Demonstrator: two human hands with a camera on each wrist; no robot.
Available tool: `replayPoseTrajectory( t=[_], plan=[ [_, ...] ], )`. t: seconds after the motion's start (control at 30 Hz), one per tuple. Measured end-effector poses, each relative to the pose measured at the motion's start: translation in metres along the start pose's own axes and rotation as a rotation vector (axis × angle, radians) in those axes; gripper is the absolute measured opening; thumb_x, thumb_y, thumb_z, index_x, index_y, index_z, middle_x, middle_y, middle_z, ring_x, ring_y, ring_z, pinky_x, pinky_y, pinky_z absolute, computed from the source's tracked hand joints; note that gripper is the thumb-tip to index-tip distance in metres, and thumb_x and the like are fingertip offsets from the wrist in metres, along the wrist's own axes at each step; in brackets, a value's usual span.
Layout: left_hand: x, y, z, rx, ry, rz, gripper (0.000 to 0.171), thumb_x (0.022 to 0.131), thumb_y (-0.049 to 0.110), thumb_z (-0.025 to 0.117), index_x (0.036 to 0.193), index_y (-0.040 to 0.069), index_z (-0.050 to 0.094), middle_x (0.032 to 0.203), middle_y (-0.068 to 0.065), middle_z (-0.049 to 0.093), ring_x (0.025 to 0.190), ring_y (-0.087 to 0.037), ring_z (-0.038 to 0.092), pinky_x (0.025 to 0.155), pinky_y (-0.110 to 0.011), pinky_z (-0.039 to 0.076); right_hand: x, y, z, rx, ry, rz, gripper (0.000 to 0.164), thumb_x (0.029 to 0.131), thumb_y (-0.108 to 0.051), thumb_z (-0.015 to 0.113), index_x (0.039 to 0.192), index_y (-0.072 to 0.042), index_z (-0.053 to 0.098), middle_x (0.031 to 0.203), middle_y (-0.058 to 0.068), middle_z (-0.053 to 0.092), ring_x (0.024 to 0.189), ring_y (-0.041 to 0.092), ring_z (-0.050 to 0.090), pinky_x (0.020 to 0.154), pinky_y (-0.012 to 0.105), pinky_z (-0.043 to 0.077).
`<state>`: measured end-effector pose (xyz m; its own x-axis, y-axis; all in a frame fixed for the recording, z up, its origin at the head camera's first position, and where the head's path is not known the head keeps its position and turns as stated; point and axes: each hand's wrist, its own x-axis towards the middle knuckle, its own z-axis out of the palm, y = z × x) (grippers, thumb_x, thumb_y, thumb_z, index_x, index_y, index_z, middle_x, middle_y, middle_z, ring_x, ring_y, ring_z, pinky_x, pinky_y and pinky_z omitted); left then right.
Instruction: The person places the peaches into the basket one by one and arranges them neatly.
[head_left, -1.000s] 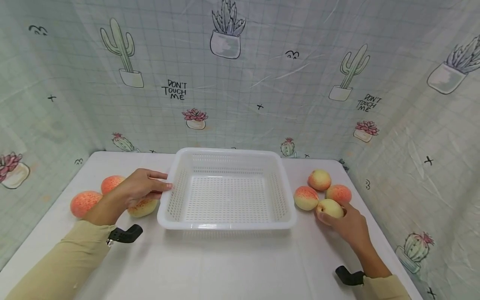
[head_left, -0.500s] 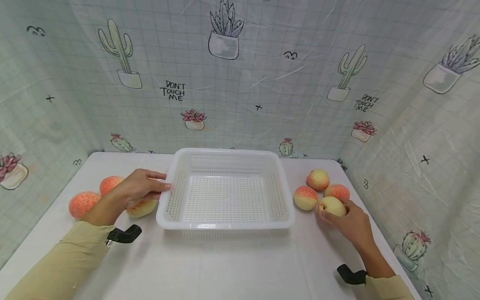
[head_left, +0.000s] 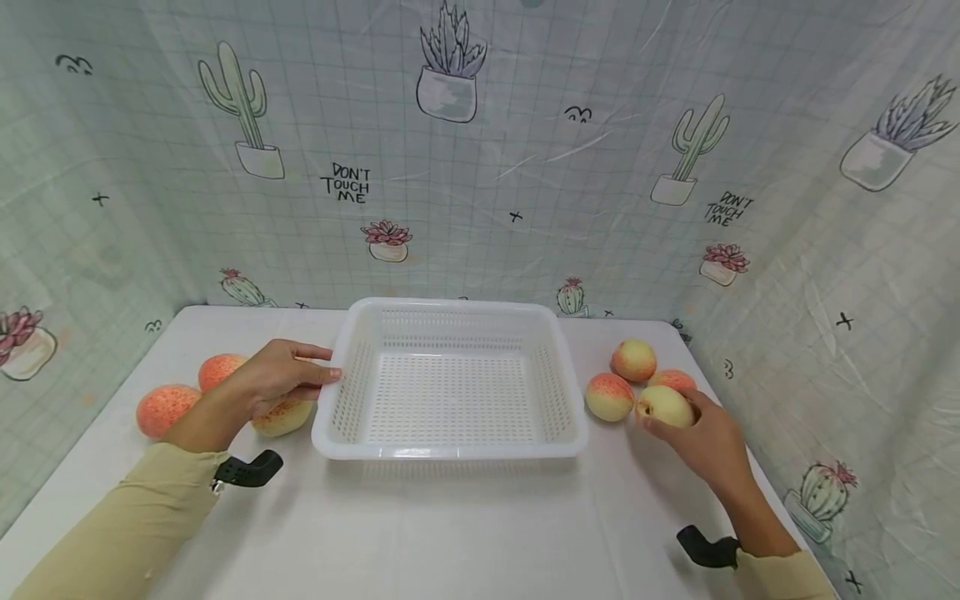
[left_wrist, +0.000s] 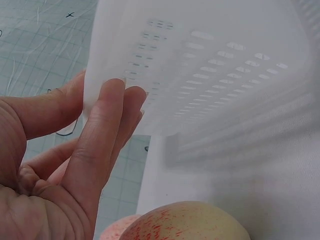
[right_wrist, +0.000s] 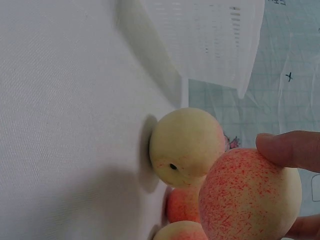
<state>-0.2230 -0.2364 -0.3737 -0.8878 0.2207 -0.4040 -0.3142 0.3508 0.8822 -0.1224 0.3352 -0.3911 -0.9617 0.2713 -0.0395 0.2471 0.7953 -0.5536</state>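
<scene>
A white plastic basket [head_left: 450, 451] with slotted walls stands mid-table. My left hand [head_left: 279, 379] pinches its left rim, thumb on one side and fingers on the other in the left wrist view. Between the thumb and fingers of my right hand [head_left: 708, 442] is a yellow and red peach [right_wrist: 250, 195], held just off the table at the right. Close by it lie three more peaches: one at the back [head_left: 633, 360], one to the left [head_left: 610, 397] and a red one [head_left: 672, 380] partly hidden behind the held peach.
Left of the basket, several peaches [head_left: 167, 410] lie under and beside my left forearm, some partly hidden by it. A white cloth covers the table [head_left: 480, 533]. Printed curtains [head_left: 465, 167] close off the back and sides.
My right hand has raised the peach slightly and moved it a little to the right, so it covers more of the red peach behind. The left hand keeps its hold on the basket rim.
</scene>
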Motion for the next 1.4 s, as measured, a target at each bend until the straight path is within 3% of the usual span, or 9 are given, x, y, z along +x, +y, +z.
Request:
replayPoseTrajectory(
  t=[0.3,0.47,0.83,1.07,1.3,1.4],
  plan=[
    [0.0,-0.001,0.0,-0.018,-0.008,0.003,0.071,0.094,0.021,0.079,0.151,-0.007,0.046,0.107,-0.002,0.079,0.09,-0.017,0.079,0.08,-0.033,0.066,-0.004,-0.013,-0.007,-0.023,0.024,-0.076,0.096,0.086,-0.056,0.081,0.153,0.002,0.045,0.144,0.033,0.057,0.119,0.043,0.06,0.083,0.044,0.054],
    [0.0,-0.001,-0.001,-0.02,-0.013,0.008,0.071,0.095,0.021,0.078,0.151,-0.007,0.046,0.105,-0.001,0.079,0.089,-0.017,0.079,0.08,-0.032,0.066,-0.004,-0.021,-0.009,-0.011,0.03,-0.106,0.086,0.085,-0.055,0.082,0.149,-0.006,0.052,0.138,0.027,0.063,0.111,0.038,0.06,0.074,0.03,0.045],
    [-0.002,0.001,0.0,-0.027,-0.011,0.007,0.068,0.096,0.02,0.077,0.151,-0.007,0.046,0.104,-0.001,0.079,0.089,-0.017,0.079,0.081,-0.032,0.066,-0.009,-0.039,-0.015,-0.017,0.015,-0.13,0.087,0.087,-0.053,0.081,0.149,0.0,0.05,0.142,0.029,0.06,0.112,0.04,0.062,0.074,0.028,0.048],
    [-0.001,0.0,0.0,-0.036,-0.007,-0.001,0.068,0.096,0.018,0.077,0.152,-0.007,0.046,0.101,0.0,0.078,0.088,-0.016,0.079,0.079,-0.03,0.066,-0.009,-0.047,-0.016,-0.011,0.019,-0.157,0.086,0.087,-0.052,0.081,0.149,0.0,0.051,0.14,0.028,0.062,0.11,0.038,0.063,0.074,0.031,0.05],
    [-0.001,0.0,0.0,-0.035,-0.001,-0.012,0.069,0.096,0.02,0.078,0.152,-0.005,0.046,0.1,0.0,0.078,0.085,-0.016,0.079,0.076,-0.029,0.066,-0.009,-0.059,-0.015,-0.002,0.003,-0.169,0.092,0.087,-0.052,0.081,0.153,0.002,0.045,0.147,0.03,0.056,0.121,0.043,0.062,0.091,0.054,0.06],
    [0.0,0.0,0.0,-0.03,-0.002,-0.014,0.069,0.096,0.02,0.078,0.152,-0.005,0.047,0.1,0.0,0.078,0.084,-0.016,0.079,0.076,-0.029,0.066,-0.009,-0.062,-0.014,0.0,0.009,-0.184,0.091,0.087,-0.05,0.082,0.152,0.002,0.046,0.147,0.03,0.056,0.122,0.044,0.063,0.093,0.056,0.06]
  ],
)
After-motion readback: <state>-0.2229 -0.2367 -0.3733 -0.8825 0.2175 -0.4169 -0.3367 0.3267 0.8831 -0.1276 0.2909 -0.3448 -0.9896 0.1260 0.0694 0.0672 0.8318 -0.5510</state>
